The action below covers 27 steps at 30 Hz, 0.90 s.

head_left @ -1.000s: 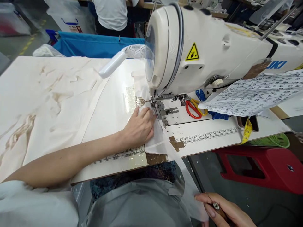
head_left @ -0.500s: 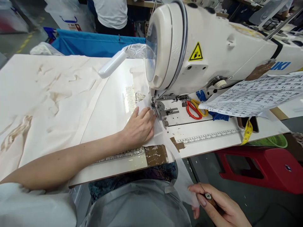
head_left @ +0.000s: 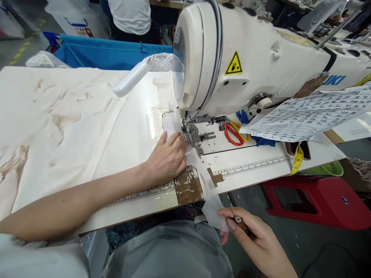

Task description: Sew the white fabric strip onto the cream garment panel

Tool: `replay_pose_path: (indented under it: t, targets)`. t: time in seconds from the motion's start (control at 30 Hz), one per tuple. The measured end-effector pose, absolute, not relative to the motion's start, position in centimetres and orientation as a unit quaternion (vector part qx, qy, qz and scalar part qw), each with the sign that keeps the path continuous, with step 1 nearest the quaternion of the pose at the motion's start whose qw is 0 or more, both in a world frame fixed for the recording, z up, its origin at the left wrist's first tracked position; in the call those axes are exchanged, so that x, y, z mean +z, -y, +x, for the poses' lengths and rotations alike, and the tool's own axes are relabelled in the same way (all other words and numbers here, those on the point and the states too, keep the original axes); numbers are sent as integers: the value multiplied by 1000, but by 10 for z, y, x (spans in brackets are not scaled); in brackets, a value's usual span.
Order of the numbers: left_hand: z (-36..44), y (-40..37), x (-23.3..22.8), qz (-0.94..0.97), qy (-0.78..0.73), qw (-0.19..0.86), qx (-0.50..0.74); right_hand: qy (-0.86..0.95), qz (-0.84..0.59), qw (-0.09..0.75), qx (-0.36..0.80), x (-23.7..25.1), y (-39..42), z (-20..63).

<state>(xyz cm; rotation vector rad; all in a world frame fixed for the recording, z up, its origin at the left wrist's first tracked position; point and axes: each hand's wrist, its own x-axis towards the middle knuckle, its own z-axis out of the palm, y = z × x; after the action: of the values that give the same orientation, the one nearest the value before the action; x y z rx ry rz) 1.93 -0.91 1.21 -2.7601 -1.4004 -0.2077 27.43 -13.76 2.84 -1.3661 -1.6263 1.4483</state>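
Note:
My left hand (head_left: pixel 166 158) lies flat on a thin white fabric strip (head_left: pixel 213 210), pressing it onto the table just left of the presser foot (head_left: pixel 193 133) of a white sewing machine (head_left: pixel 246 65). The strip runs from under the foot, over the table's front edge, and hangs down. My right hand (head_left: pixel 255 241) is below the table edge, pinching the strip's lower end while holding a thin metal tool with a brown handle (head_left: pixel 240 224).
Red and yellow scissors (head_left: pixel 235 132) lie on the machine bed. A printed paper sheet (head_left: pixel 313 114) and yellow tape measure (head_left: pixel 297 162) sit right. Cream fabric (head_left: pixel 49 116) covers the left table. A red stool (head_left: pixel 315 200) stands below. A person in white (head_left: pixel 130 15) stands behind a blue bin (head_left: pixel 110 54).
The fabric strip has fed back through the machine, so less of it hangs over the edge. My right hand has risen up and left with its end. My left hand has stayed put.

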Motion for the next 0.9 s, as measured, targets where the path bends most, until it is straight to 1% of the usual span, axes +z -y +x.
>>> replay_pose_path:
  t: [0.27,0.43,0.53,0.63,0.7,0.8,0.9]
  targets:
    - [20,8,10,-887,454,20,-80,638,-493,301,510,27,122,263]
    - [22,7,13,-886,457,41,-70,623,-512,305,506,20,120,259]
    - [22,4,17,-881,469,50,-48,558,-527,308,562,17,121,250]
    - [20,0,17,-879,470,63,-44,428,-506,332,671,10,127,236]
    - [19,-2,17,-881,464,76,-44,353,-482,346,724,5,132,227]
    - [18,-1,17,-882,463,71,-52,324,-480,358,732,1,137,218]
    - [17,4,18,-885,459,51,-61,368,-498,363,696,0,139,218]
